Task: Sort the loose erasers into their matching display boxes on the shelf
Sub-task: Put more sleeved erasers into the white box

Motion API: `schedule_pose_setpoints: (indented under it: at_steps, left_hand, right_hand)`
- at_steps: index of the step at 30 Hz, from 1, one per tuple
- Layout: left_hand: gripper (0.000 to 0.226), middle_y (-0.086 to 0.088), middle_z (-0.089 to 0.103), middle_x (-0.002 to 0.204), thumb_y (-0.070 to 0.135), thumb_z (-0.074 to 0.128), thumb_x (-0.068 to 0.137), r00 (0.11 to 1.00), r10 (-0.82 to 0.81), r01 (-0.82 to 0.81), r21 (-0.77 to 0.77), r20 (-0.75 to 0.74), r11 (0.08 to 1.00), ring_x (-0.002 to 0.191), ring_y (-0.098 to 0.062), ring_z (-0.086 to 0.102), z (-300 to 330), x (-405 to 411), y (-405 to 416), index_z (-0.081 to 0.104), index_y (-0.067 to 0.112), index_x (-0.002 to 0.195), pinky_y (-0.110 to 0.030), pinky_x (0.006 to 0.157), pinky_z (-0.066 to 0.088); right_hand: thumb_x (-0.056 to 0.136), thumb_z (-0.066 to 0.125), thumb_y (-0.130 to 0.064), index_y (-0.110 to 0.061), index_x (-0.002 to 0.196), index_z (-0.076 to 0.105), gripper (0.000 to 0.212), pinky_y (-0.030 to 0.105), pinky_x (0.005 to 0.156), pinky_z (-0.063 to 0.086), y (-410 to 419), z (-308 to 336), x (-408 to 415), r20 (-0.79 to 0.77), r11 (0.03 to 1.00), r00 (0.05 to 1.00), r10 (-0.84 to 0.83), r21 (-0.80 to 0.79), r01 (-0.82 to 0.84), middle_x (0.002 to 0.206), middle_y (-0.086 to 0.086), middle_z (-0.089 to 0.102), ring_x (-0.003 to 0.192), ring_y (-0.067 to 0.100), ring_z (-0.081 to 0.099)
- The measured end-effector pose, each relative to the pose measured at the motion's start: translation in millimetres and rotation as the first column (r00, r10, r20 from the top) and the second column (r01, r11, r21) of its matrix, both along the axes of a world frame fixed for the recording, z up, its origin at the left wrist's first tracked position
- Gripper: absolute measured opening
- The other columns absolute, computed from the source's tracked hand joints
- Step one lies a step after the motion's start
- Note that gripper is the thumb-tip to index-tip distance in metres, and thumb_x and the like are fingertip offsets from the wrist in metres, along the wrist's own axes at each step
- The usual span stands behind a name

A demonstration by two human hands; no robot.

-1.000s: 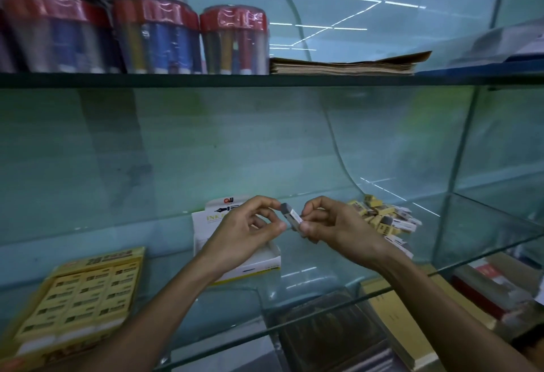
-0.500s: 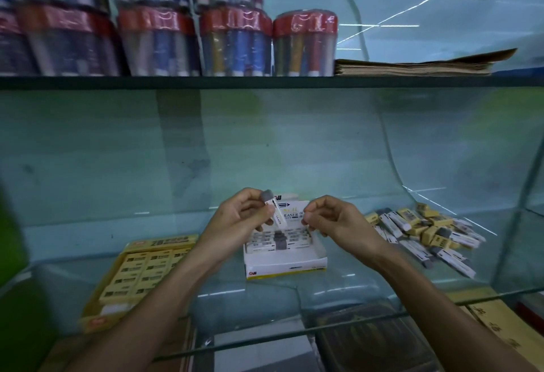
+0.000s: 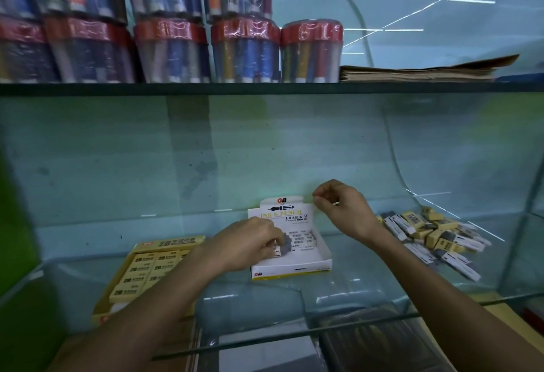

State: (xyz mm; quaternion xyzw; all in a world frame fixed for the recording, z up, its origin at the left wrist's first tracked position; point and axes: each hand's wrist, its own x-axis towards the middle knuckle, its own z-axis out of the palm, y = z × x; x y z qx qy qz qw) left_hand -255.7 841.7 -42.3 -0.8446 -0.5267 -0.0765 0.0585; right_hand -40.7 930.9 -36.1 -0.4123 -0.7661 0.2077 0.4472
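**On the glass shelf, one eraser is going into its box**

Over the white display box (image 3: 294, 257), the left hand (image 3: 247, 245) is pinching a grey and white eraser (image 3: 282, 246) with curled fingers. It is holding the eraser just above the row of same-looking erasers lying inside the box. The eraser's long side is pointing from the hand toward the right, along the row, so I think it only needs to go down a little to fit in.

Higher up and to the right, the right hand (image 3: 343, 209) is hanging in the air near the box's back flap. Its fingers are curled, with the tips pressed together. I cannot tell if it is holding anything tiny.

Off to the right, the loose pile of erasers (image 3: 429, 236) is lying on the glass shelf (image 3: 368, 283). The right hand is nearer to this pile, so it looks like the better hand for picking the next one. Yellow ones are mixed in with grey and white ones there.

To the left, the yellow display box (image 3: 147, 271) is sitting with yellow erasers in neat rows.

Up on the next shelf, tubs of pens (image 3: 244, 50) are standing beside a stack of paper (image 3: 418, 72). Behind everything is a pale green wall
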Motion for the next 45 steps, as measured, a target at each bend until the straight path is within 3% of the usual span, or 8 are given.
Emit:
schedule_pose_setpoints:
  at_steps: [9, 16, 24, 32, 35, 37, 40, 45]
  left_hand:
    - [0.011, 0.011, 0.064, 0.102, 0.028, 0.057, 0.089, 0.997, 0.047, -0.041, 0.095, -0.056, 0.995, 0.099, -0.013, 0.059, -4, 5, 13, 0.062, 0.028, 0.099, -0.03, 0.075, 0.046]
    - [0.006, 0.024, 0.057, 0.076, 0.031, 0.061, 0.092, 0.945, -0.163, 0.119, 0.167, 0.283, 0.979, 0.071, 0.007, 0.052, -2, 45, 17, 0.066, 0.032, 0.09, -0.025, 0.071, 0.047]
    - [0.007, 0.019, 0.065, 0.081, 0.034, 0.058, 0.092, 0.894, -0.295, 0.241, 0.195, 0.337, 0.951, 0.073, -0.001, 0.058, -8, 88, 23, 0.065, 0.032, 0.092, -0.029, 0.069, 0.051]
    - [0.008, 0.019, 0.066, 0.084, 0.036, 0.058, 0.093, 0.894, -0.278, 0.23, 0.173, 0.352, 0.958, 0.074, -0.003, 0.06, -12, 97, 20, 0.066, 0.033, 0.093, -0.03, 0.069, 0.051]
    - [0.01, 0.018, 0.066, 0.084, 0.037, 0.057, 0.092, 0.893, -0.239, 0.196, 0.148, 0.38, 0.969, 0.076, -0.005, 0.06, -13, 91, 18, 0.065, 0.034, 0.092, -0.031, 0.071, 0.051]
    - [0.01, 0.018, 0.066, 0.082, 0.038, 0.057, 0.09, 0.879, -0.215, 0.172, 0.139, 0.425, 0.975, 0.076, -0.006, 0.061, -13, 85, 16, 0.066, 0.033, 0.091, -0.027, 0.071, 0.051]
    - [0.006, 0.017, 0.066, 0.076, 0.025, 0.065, 0.091, 0.836, -0.179, 0.134, 0.125, 0.518, 0.983, 0.074, -0.006, 0.061, -10, 81, 10, 0.069, 0.03, 0.091, -0.011, 0.064, 0.042]
    - [0.011, 0.007, 0.068, 0.08, 0.023, 0.069, 0.089, 0.698, -0.118, 0.117, 0.05, 0.706, 0.992, 0.077, -0.009, 0.061, -4, 79, -1, 0.067, 0.027, 0.099, -0.012, 0.068, 0.044]
  right_hand:
    - [0.088, 0.065, -0.016, -0.021, 0.088, 0.065, 0.005, 0.01, 0.067, 0.043, -5, 6, 50, -0.003, 0.997, 0.997, -0.071, 0.015, 0.071, 0.086, -0.004, 0.069, 0.076, 0.009, 0.062]
    - [0.087, 0.067, -0.02, -0.023, 0.088, 0.065, 0.004, 0.022, 0.066, 0.049, -27, -2, 121, 0.064, 0.984, 0.982, -0.176, -0.02, 0.177, 0.08, -0.004, 0.069, 0.071, 0.009, 0.062]
    - [0.085, 0.07, -0.038, -0.025, 0.091, 0.062, 0.016, 0.013, 0.056, 0.043, -51, -22, 162, 0.3, 0.975, 0.933, -0.197, -0.04, 0.218, 0.072, -0.01, 0.066, 0.062, 0.0, 0.061]
    - [0.089, 0.061, -0.045, -0.031, 0.111, 0.057, 0.026, 0.034, 0.075, 0.054, -53, -45, 150, 0.58, 0.978, 0.793, -0.187, 0.033, 0.206, 0.095, -0.015, 0.059, 0.085, 0.005, 0.057]
    - [0.092, 0.062, -0.034, -0.025, 0.104, 0.063, 0.016, 0.021, 0.066, 0.048, -51, -41, 147, 0.439, 0.983, 0.887, -0.14, -0.042, 0.177, 0.085, -0.012, 0.063, 0.073, 0.002, 0.056]
    - [0.092, 0.065, -0.023, -0.019, 0.102, 0.065, 0.011, 0.016, 0.061, 0.046, -55, -32, 143, 0.135, 0.978, 0.989, -0.054, -0.193, 0.079, 0.083, 0.0, 0.069, 0.067, 0.003, 0.059]
    - [0.091, 0.064, -0.012, -0.007, 0.105, 0.064, 0.015, 0.017, 0.058, 0.045, -61, -20, 136, -0.306, 0.915, 0.95, 0.069, -0.359, -0.182, 0.083, 0.013, 0.071, 0.067, 0.009, 0.065]
    - [0.09, 0.062, -0.01, -0.004, 0.107, 0.062, 0.019, 0.033, 0.068, 0.048, -61, -19, 114, -0.42, 0.864, 0.884, 0.204, -0.347, -0.364, 0.08, 0.015, 0.069, 0.077, 0.022, 0.066]
